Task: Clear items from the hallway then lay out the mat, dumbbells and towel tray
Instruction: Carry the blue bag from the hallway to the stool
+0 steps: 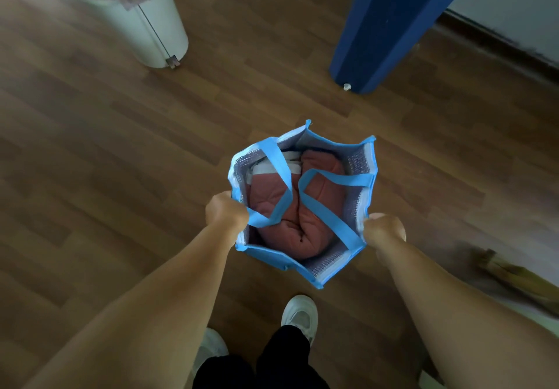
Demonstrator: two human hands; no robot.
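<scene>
A light-blue tote bag (360,170) with a silver lining hangs open above the wooden floor, in front of my feet. Inside lies a rolled reddish-brown cloth bundle (305,207) with some white fabric at its far end. Both blue handles droop across the opening. My left hand (225,211) is closed on the bag's left rim. My right hand (384,231) grips the right rim.
A white pedal bin (142,22) stands at the far left. A tall dark-blue bin (390,28) stands at the far right, near the wall and skirting board. A straw broom head (511,276) lies on the floor at the right. Bare wooden floor spreads to the left.
</scene>
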